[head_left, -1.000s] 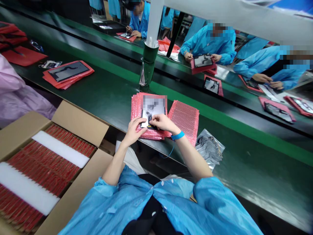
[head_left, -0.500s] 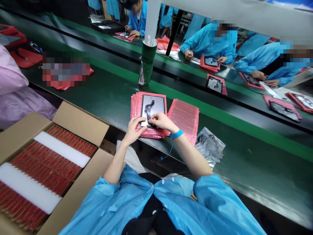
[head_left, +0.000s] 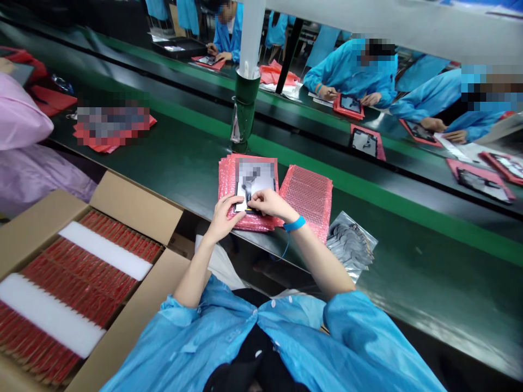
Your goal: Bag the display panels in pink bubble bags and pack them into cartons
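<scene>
Currently, the left hand (head_left: pixel 223 219) and right hand (head_left: pixel 272 203) pinch the lower edge of one flat black display panel (head_left: pixel 256 179), lying on a stack of pink bubble bags (head_left: pixel 227 188). One loose pink bubble bag (head_left: pixel 306 196) sits just right of that stack; left of it, an open cardboard box (head_left: pixel 134 204) holds rows of red packets (head_left: pixel 90 261) and two white foam strips (head_left: pixel 106 250).

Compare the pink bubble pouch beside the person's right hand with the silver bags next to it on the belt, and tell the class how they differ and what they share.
The pink bubble pouch is bubbled and matte, while the silver bags are smooth and glossy. The pouch is one flat rectangle; the silver bags overlap in a loose pile. The pouch lies closer to the right hand than the silver bags do. Both rest on the dark green belt.
</scene>
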Available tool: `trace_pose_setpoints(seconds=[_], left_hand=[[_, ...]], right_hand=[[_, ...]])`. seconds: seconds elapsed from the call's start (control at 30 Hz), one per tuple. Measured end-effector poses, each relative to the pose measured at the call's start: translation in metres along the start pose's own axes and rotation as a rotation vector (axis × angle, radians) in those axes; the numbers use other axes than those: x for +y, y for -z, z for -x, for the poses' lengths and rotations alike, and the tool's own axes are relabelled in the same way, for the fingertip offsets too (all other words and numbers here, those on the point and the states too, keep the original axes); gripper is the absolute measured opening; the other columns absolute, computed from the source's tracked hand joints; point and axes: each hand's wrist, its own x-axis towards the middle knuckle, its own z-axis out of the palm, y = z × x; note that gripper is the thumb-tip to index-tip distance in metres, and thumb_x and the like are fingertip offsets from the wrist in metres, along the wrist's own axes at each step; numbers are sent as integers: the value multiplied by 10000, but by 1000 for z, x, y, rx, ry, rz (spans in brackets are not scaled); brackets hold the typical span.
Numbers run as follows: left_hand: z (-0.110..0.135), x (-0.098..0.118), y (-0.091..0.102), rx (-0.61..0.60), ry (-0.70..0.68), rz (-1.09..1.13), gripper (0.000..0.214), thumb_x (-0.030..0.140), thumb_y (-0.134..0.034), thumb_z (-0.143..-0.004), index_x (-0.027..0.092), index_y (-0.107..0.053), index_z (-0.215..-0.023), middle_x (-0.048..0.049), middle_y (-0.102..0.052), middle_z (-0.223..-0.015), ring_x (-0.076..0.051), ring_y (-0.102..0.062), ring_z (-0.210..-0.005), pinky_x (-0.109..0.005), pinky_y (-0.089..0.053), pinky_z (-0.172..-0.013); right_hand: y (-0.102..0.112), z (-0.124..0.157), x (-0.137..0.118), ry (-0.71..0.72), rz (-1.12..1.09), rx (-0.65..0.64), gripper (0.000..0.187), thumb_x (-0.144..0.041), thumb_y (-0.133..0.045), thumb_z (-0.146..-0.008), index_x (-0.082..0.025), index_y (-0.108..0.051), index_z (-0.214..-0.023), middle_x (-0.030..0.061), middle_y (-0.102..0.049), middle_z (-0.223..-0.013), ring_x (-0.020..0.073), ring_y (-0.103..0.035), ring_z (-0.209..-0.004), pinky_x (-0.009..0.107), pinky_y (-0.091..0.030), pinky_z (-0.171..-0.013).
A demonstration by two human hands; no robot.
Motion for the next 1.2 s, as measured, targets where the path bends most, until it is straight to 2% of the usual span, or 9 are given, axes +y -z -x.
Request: trace_pose_setpoints(seconds=[0.13,0.23,0.3,0.37,0.43,0.53,0.67,0.87,1.2], left_hand=[[-4,7,7,-27,-61,-100,420,426,-698,-1039,260,-676,-1425,-106,-711,-1503,-307,-559,-1508,-522,-396,-1313],[-9,15,14,-51,-123,-223,483,440,-696,-1048,273,-645,-1498,-102,-614,-1647,-333,-482,-1582,-584,-287,-1370],[-14,19,18,-135,-158,-255,492,421,-657,-1074,293,-623,-1548,-84,-621,-1644,-328,-464,-1601,-602,-250,-1386],[-18,20,21,-230,-184,-241,476,391,-612,-1096,293,-630,-1562,-87,-674,-1574,-313,-515,-1564,-582,-308,-1369],[-20,18,22,-259,-189,-222,451,382,-602,-1101,277,-668,-1535,-108,-684,-1535,-310,-552,-1530,-558,-383,-1335],[-20,13,22,-231,-165,-201,410,393,-628,-1091,282,-722,-1474,-124,-660,-1533,-317,-561,-1514,-551,-432,-1305],[-17,9,18,-192,-129,-118,369,373,-677,-1067,291,-744,-1420,-105,-678,-1500,-309,-580,-1489,-540,-430,-1312],[-14,5,11,-139,-120,-26,328,355,-701,-1059,283,-734,-1378,-81,-753,-1391,-292,-569,-1505,-541,-393,-1335],[-14,3,9,-155,-87,-44,334,360,-684,-1057,283,-715,-1381,-84,-746,-1406,-291,-554,-1529,-554,-372,-1350]], right_hand=[[-1,2,-3,-9,29,4,264,-259,-715,-944,-199,-600,-714,-45,-612,-582,104,-545,-464,249,-361,-513],[0,2,-1,-10,35,4,242,-298,-738,-945,-196,-619,-760,-52,-611,-599,105,-521,-477,253,-353,-527],[1,2,2,-2,51,40,220,-321,-771,-935,-197,-629,-823,-61,-614,-619,108,-517,-506,253,-359,-553],[-2,4,7,16,94,114,223,-326,-819,-915,-198,-638,-896,-63,-630,-658,120,-542,-559,255,-380,-593],[-8,10,12,82,168,206,205,-320,-825,-930,-198,-663,-964,-43,-664,-725,144,-590,-634,268,-419,-644],[-24,29,25,291,327,378,138,-321,-684,-1058,-206,-733,-1118,58,-744,-956,218,-678,-871,330,-519,-807],[-49,57,47,469,520,494,351,-342,-531,-1148,-242,-714,-1430,147,-745,-1305,308,-658,-1228,468,-527,-1074],[-72,70,63,440,747,516,455,-364,-531,-1159,-262,-620,-1594,150,-639,-1587,327,-552,-1469,500,-441,-1193],[-90,64,47,322,686,598,420,-310,-562,-1135,-256,-655,-1540,149,-652,-1561,340,-539,-1463,553,-377,-1247]])
